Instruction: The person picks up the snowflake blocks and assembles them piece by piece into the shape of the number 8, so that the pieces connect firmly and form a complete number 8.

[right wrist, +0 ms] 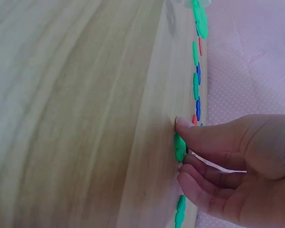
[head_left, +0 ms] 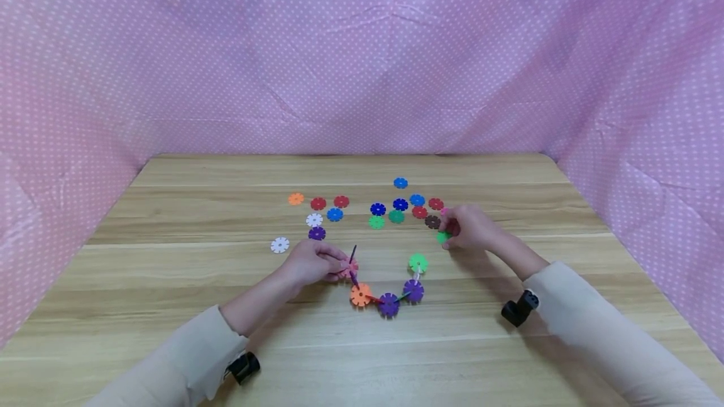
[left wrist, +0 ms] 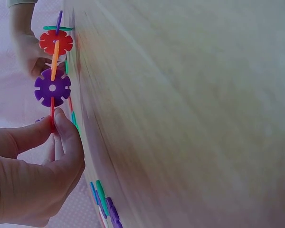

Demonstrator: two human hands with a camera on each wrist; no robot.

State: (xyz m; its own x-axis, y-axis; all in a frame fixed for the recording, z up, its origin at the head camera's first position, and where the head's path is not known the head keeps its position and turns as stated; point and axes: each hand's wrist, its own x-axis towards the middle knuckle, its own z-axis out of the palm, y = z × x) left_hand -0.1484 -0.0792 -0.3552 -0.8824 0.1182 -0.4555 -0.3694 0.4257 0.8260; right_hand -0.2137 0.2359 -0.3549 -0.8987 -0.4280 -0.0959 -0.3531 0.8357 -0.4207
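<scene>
A curved chain of notched plastic snowflake discs stands on the table, with an orange disc [head_left: 360, 295], purple discs [head_left: 388, 304] and a light green end disc [head_left: 418, 263] slotted together. My left hand [head_left: 318, 261] pinches the pink disc [head_left: 349, 270] at the chain's left end between thumb and fingers. In the left wrist view that disc is edge-on, joined to a purple disc [left wrist: 52, 88]. Over to the right, my right hand [head_left: 472, 228] has thumb and fingertips around the edges of a flat green disc [right wrist: 179, 148] on the table. Its fingers partly cover a pink disc [head_left: 444, 211].
Loose discs lie flat behind the chain: a white disc [head_left: 279, 245], an orange disc [head_left: 296, 198] and several others on the left. Blue discs [head_left: 400, 204], red discs [head_left: 435, 203] and a brown disc [head_left: 432, 222] lie centre and right. Pink dotted cloth [head_left: 362, 55] surrounds the table's back and sides.
</scene>
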